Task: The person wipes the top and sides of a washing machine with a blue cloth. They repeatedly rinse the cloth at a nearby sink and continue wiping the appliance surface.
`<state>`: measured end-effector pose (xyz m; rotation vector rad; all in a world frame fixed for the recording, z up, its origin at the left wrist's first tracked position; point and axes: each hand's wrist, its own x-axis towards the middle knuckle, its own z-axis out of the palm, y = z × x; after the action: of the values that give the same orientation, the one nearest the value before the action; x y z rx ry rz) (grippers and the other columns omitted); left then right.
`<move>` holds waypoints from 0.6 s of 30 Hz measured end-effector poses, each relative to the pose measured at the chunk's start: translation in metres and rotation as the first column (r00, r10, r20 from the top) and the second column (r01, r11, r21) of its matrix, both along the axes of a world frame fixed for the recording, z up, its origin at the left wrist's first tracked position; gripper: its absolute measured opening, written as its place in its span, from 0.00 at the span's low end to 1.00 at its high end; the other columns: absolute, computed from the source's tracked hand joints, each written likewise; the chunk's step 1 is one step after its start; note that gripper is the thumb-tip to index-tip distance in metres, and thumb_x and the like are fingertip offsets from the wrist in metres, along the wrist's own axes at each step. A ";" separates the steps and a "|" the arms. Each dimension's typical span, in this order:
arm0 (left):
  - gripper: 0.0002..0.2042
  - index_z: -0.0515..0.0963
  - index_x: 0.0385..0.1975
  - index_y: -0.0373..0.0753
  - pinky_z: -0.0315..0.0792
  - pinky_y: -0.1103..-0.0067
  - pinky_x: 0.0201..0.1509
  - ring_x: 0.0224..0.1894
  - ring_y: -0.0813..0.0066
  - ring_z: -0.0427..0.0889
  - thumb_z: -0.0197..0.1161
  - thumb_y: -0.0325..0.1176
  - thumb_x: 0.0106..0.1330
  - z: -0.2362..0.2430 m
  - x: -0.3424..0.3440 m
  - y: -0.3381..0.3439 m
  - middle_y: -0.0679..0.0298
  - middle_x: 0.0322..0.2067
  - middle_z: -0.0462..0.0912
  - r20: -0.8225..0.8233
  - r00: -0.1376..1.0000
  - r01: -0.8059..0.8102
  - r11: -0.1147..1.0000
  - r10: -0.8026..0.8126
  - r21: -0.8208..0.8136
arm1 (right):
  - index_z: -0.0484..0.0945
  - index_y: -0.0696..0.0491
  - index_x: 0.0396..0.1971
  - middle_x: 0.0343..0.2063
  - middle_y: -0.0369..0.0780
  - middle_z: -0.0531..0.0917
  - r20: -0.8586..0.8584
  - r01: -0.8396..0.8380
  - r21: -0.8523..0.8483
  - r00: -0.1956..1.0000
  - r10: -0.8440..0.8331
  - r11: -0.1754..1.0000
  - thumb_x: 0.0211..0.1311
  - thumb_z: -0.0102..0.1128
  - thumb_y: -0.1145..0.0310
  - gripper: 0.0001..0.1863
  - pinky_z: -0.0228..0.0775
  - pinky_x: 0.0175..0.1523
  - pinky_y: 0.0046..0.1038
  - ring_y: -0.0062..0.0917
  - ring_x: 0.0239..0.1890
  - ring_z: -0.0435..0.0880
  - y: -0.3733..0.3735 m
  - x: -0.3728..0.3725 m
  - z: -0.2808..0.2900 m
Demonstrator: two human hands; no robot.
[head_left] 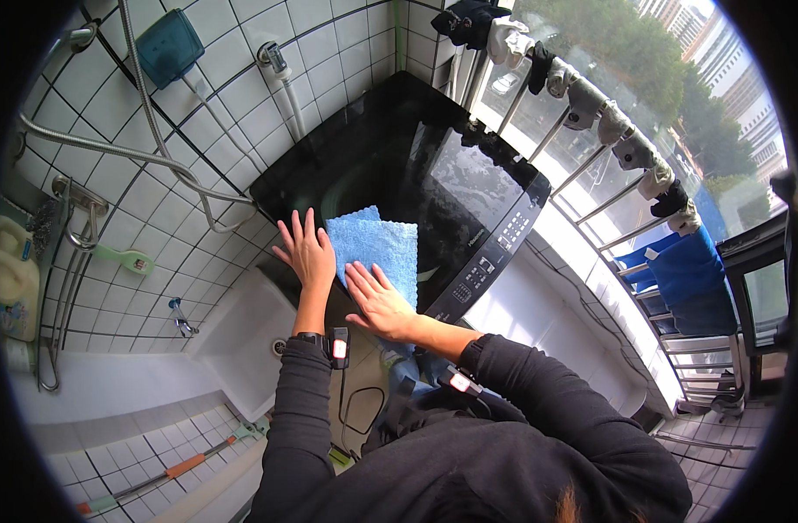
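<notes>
A light blue cloth (pixel 382 248) lies spread and partly folded over the near edge of a black-topped washing machine (pixel 355 148). My left hand (pixel 310 254) is open at the cloth's left edge, its fingers apart and pointing away from me; whether it touches the machine I cannot tell. The fingers of my right hand (pixel 377 301) stretch out flat over the cloth's lower left part, with nothing gripped. Along the machine's right side runs a control panel (pixel 486 257). The glossy lid mirrors light from the window.
White tiled walls carry a metal shower hose (pixel 138 157) and a tap (pixel 182 315). A white sink basin (pixel 242 336) is at the left. On the right, socks (pixel 615 126) hang on the window railing beside a blue cloth item (pixel 678 275). A cable (pixel 364 414) dangles below me.
</notes>
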<state>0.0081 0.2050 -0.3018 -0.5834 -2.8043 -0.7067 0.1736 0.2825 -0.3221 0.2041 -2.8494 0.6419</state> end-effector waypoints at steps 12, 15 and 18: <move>0.26 0.63 0.71 0.52 0.57 0.52 0.71 0.76 0.45 0.48 0.48 0.46 0.74 -0.026 -0.014 0.019 0.58 0.73 0.57 -0.092 0.992 -0.092 0.988 0.081 -0.121 | 0.62 0.47 0.71 0.74 0.56 0.49 0.058 0.855 0.185 0.484 -0.873 0.485 0.73 0.42 0.49 0.31 0.31 0.74 0.60 0.62 0.75 0.39 0.334 -0.042 0.000; 0.25 0.62 0.71 0.52 0.58 0.53 0.71 0.76 0.46 0.48 0.47 0.43 0.75 -0.027 -0.016 0.018 0.59 0.74 0.56 -0.086 0.994 -0.079 0.990 0.069 -0.117 | 0.59 0.53 0.71 0.72 0.56 0.55 0.008 0.731 0.194 0.665 -0.747 0.654 0.73 0.42 0.51 0.32 0.35 0.74 0.60 0.63 0.73 0.46 0.264 -0.069 -0.002; 0.24 0.62 0.71 0.53 0.58 0.53 0.71 0.76 0.46 0.48 0.46 0.41 0.76 -0.025 -0.016 0.016 0.59 0.74 0.56 -0.075 0.996 -0.062 0.994 0.055 -0.089 | 0.55 0.61 0.71 0.73 0.50 0.57 -0.059 0.118 0.036 0.992 -0.116 0.992 0.73 0.42 0.58 0.33 0.35 0.78 0.46 0.50 0.77 0.45 0.131 -0.055 0.007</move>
<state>-0.0084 0.2212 -0.3271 -0.5284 -2.7855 -0.5383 0.1190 0.4131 -0.3155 0.0593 -2.7963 0.5480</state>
